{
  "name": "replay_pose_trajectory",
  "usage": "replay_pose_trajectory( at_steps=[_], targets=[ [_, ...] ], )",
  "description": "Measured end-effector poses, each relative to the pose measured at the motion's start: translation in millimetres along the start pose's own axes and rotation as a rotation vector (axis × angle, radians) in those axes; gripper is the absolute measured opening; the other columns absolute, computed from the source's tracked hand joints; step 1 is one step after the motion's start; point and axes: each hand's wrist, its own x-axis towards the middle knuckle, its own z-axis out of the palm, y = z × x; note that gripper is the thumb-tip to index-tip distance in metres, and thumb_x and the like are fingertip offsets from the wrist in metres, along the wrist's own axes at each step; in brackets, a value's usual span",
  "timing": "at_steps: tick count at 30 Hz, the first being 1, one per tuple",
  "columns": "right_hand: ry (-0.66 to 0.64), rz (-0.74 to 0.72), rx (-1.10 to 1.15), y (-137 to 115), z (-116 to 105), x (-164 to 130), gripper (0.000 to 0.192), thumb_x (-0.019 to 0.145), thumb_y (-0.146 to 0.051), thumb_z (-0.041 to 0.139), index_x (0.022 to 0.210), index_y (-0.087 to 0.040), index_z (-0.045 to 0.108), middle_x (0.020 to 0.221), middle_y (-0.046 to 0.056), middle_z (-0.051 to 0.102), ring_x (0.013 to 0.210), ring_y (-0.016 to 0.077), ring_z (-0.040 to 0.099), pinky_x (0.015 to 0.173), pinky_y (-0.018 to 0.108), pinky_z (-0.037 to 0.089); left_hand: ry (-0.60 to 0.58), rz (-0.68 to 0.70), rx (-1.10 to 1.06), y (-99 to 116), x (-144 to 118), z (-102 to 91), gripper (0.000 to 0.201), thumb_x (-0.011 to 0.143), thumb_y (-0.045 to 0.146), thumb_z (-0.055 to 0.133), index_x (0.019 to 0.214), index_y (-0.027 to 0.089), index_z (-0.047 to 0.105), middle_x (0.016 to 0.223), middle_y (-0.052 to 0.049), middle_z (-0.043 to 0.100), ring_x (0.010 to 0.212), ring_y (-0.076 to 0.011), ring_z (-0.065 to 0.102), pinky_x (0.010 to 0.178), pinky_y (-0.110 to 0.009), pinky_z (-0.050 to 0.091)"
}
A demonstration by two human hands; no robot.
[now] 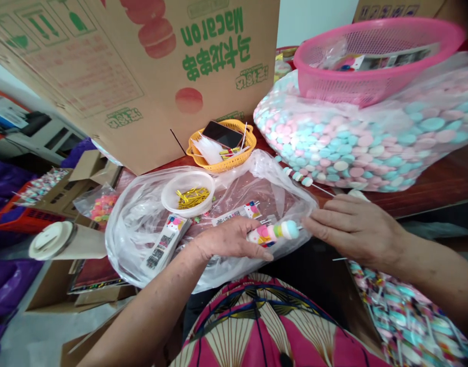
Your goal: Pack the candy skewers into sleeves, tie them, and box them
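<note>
My left hand (236, 238) is closed around a candy skewer (280, 231) of soft pink, green, white and blue pieces. A printed plastic sleeve shows around the pieces near my fingers. My right hand (358, 232) is just right of the skewer's blue end, with its fingers pressed together. What those fingertips pinch is too small to tell. Behind that hand a second candy skewer (298, 176) lies against the big candy bag, its bare stick running toward my knuckles. Under my left hand, printed sleeves (167, 242) lie on a clear plastic sheet (132, 204).
A white tub (169, 201) of gold twist ties (193, 198) stands on the sheet. Behind it are a yellow basket (221, 165) with a phone (222, 134) and a tall carton (157, 102). A pink basket (333, 86) rests on the candy bag (348, 148). Finished-looking skewers (406, 311) fill the lower right.
</note>
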Motion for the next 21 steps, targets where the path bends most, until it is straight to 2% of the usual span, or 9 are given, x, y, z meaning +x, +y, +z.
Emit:
replay_pose_trajectory(
  at_steps=[3, 6, 8, 10, 13, 16, 18, 21],
  targets=[
    [-0.149, 0.026, -0.014, -11.8, 21.2, 2.2, 0.034, 0.091, -0.009, 0.037, 0.100, -0.021, 0.067, 0.078, 0.004, 0.068, 0.067, 0.0157, 0.057, 0.062, 0.031, 0.042, 0.100, 0.046, 0.151, -3.0, 14.3, 16.2, 0.030, 0.068, 0.042, 0.075, 0.071, 0.018, 0.057, 0.061, 0.006, 0.050, 0.058, -0.0106, 0.045, 0.053, -0.021, 0.033],
    [-0.297, 0.102, 0.053, -20.6, 41.6, 6.6, 0.030, 0.084, -0.007, 0.041, 0.091, -0.018, 0.068, 0.073, 0.005, 0.064, 0.063, 0.0162, 0.056, 0.057, 0.029, 0.041, 0.205, 0.070, 0.299, -6.6, 28.6, 32.3, 0.030, 0.068, 0.042, 0.076, 0.077, 0.017, 0.061, 0.068, 0.003, 0.058, 0.066, -0.0144, 0.053, 0.060, -0.023, 0.038],
    [-0.319, 0.134, 0.117, -21.0, 48.5, 9.1, 0.024, 0.083, -0.009, 0.046, 0.086, -0.017, 0.068, 0.074, 0.005, 0.064, 0.065, 0.0162, 0.057, 0.057, 0.028, 0.043, 0.229, 0.108, 0.266, -9.2, 29.2, 33.7, 0.038, 0.065, 0.041, 0.079, 0.091, 0.017, 0.064, 0.082, -0.001, 0.065, 0.076, -0.0180, 0.058, 0.067, -0.026, 0.043],
    [-0.311, 0.181, 0.199, -17.7, 48.6, 9.9, 0.024, 0.084, -0.008, 0.045, 0.084, -0.016, 0.067, 0.076, 0.006, 0.063, 0.067, 0.0159, 0.057, 0.059, 0.027, 0.045, 0.225, 0.156, 0.147, -12.0, 20.9, 25.6, 0.047, 0.067, 0.042, 0.078, 0.105, 0.018, 0.064, 0.093, -0.003, 0.067, 0.083, -0.0189, 0.059, 0.071, -0.027, 0.045],
    [-0.264, 0.232, 0.302, -12.8, 43.1, 9.9, 0.034, 0.083, -0.003, 0.040, 0.103, -0.015, 0.065, 0.089, 0.009, 0.063, 0.078, 0.0172, 0.060, 0.067, 0.028, 0.051, 0.138, 0.087, -0.014, -16.2, 3.3, 9.1, 0.035, 0.085, 0.048, 0.058, 0.098, 0.017, 0.066, 0.081, -0.003, 0.065, 0.069, -0.0141, 0.056, 0.060, -0.024, 0.044],
    [-0.226, 0.220, 0.278, -16.8, 44.6, 14.2, 0.061, 0.074, 0.003, 0.040, 0.132, -0.014, 0.049, 0.118, 0.016, 0.057, 0.102, 0.0223, 0.059, 0.080, 0.034, 0.054, 0.116, -0.081, -0.131, -21.9, -1.4, 8.9, 0.037, 0.091, 0.047, 0.047, 0.093, 0.016, 0.068, 0.070, -0.001, 0.062, 0.056, -0.0110, 0.050, 0.049, -0.022, 0.039],
    [-0.262, 0.203, 0.250, -23.9, 52.0, 19.9, 0.078, 0.065, 0.006, 0.040, 0.141, -0.014, 0.039, 0.134, 0.019, 0.047, 0.115, 0.0256, 0.054, 0.085, 0.035, 0.053, 0.233, -0.090, -0.173, -27.4, 4.4, 19.4, 0.031, 0.089, 0.042, 0.051, 0.094, 0.017, 0.069, 0.072, -0.001, 0.064, 0.057, -0.0119, 0.053, 0.052, -0.023, 0.044],
    [-0.339, 0.162, 0.245, -31.2, 64.1, 28.0, 0.082, 0.062, 0.005, 0.040, 0.141, -0.014, 0.038, 0.137, 0.019, 0.046, 0.116, 0.0288, 0.054, 0.088, 0.038, 0.053, 0.456, 0.016, -0.153, -37.6, 14.7, 37.6, 0.018, 0.083, 0.028, 0.056, 0.081, 0.017, 0.069, 0.076, -0.002, 0.067, 0.072, -0.0157, 0.059, 0.073, -0.029, 0.050]
  ],
)
